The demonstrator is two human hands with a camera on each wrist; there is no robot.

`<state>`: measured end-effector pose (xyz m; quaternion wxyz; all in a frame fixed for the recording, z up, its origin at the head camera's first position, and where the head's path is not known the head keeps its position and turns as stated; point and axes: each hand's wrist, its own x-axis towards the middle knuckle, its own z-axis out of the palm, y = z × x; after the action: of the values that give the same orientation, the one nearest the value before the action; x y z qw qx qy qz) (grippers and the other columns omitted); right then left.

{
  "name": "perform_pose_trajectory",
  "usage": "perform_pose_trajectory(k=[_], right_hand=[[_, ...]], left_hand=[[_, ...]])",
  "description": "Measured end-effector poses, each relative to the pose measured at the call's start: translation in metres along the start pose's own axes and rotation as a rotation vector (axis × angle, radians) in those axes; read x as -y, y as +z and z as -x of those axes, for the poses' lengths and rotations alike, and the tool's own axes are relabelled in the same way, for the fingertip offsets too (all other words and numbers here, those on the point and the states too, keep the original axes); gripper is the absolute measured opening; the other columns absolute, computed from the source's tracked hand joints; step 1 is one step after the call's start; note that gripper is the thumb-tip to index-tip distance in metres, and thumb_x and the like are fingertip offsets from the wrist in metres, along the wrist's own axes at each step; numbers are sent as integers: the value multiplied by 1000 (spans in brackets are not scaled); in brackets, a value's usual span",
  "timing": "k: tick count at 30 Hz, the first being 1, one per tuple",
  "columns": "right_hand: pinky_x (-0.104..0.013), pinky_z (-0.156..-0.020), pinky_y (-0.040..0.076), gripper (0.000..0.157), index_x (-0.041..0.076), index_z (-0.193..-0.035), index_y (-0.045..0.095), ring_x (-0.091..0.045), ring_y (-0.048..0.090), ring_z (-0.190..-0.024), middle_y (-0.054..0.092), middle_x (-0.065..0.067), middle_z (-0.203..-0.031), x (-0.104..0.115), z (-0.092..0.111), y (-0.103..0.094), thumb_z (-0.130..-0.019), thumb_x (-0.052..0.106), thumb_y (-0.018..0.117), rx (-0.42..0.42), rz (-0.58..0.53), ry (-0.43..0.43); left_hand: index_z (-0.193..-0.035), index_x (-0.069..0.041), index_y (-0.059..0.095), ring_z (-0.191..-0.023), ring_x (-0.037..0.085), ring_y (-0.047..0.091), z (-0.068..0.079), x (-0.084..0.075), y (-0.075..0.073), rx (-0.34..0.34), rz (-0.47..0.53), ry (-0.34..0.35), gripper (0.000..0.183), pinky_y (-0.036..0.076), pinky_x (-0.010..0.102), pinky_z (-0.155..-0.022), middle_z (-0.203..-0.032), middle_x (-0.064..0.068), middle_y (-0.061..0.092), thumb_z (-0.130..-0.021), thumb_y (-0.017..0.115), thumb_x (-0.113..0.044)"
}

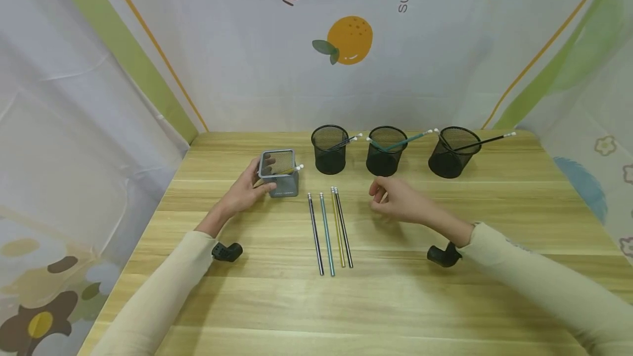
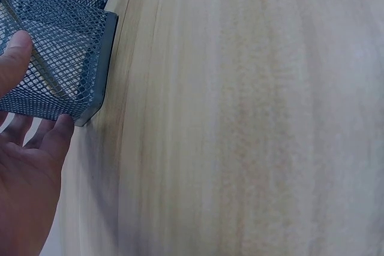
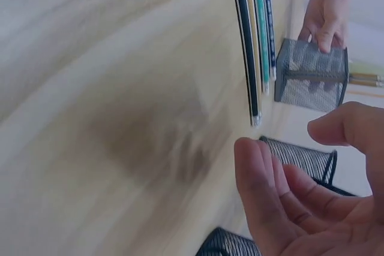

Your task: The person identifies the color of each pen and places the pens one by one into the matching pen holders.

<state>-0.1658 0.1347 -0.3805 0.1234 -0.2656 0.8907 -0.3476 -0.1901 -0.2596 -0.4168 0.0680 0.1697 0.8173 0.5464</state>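
Note:
My left hand [image 1: 239, 194] grips a square grey mesh pencil holder [image 1: 284, 185], thumb on the near side, fingers around the left side. Yellow pencils [image 1: 287, 171] lean inside it; one shows through the mesh of the holder [image 2: 66, 46] in the left wrist view. Over the table, right of the loose pencils, my right hand [image 1: 400, 199] has its fingers loosely bent and holds nothing. Between the hands lie a dark blue pencil [image 1: 316, 235], a teal pencil [image 1: 327, 235], a yellow pencil [image 1: 338, 229] and a black pencil [image 1: 344, 229], roughly side by side, eraser ends away from me.
Three round black mesh cups stand along the back: the left cup [image 1: 330, 163] with dark blue pencils, the middle cup [image 1: 382, 165] with teal ones, the right cup [image 1: 442, 166] with black ones. A printed curtain [image 1: 247, 70] hangs behind the wooden table [image 1: 277, 312].

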Motion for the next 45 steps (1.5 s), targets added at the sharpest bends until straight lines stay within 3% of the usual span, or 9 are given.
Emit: perform_pose_trajectory(k=[10, 23, 33, 40, 45], right_hand=[[-29, -57, 53, 14, -1, -95, 60, -13, 62, -55, 62, -2, -77, 11, -13, 29, -88, 7, 69, 45, -17, 40], [-25, -51, 44, 8, 5, -85, 60, -10, 53, -51, 58, 2, -63, 22, -31, 50, -87, 8, 67, 55, 58, 53], [-22, -48, 40, 19, 8, -71, 57, -11, 56, -46, 58, 2, -56, 25, -43, 56, -86, 8, 68, 67, 89, 126], [-20, -42, 27, 49, 15, -45, 41, -7, 43, -36, 48, 5, -39, 30, -51, 57, -85, 7, 68, 106, 149, 141], [-21, -44, 35, 46, 13, -44, 49, -10, 49, -39, 52, 4, -40, 34, -55, 56, -85, 7, 68, 131, 228, 163]], left_hand=[[-158, -1, 21, -147, 42, 25, 0, 1, -1, 2, 1, 11, 71, 23, 58, -118, -159, 21, 30, -100, 62, 1], [-158, -2, 22, -147, 41, 25, -1, 2, -1, -3, -2, 15, 71, 22, 59, -118, -159, 21, 31, -100, 62, 2], [-158, -1, 21, -147, 42, 25, -1, 2, -1, 0, 13, 13, 71, 21, 59, -118, -159, 22, 30, -100, 61, 2], [-158, -1, 21, -147, 41, 25, -1, 1, -1, -4, 16, 14, 71, 21, 59, -118, -159, 21, 30, -100, 62, 3], [-159, -2, 21, -147, 41, 25, -1, 2, -1, 4, 19, 11, 71, 20, 60, -118, -159, 21, 30, -100, 61, 2]])
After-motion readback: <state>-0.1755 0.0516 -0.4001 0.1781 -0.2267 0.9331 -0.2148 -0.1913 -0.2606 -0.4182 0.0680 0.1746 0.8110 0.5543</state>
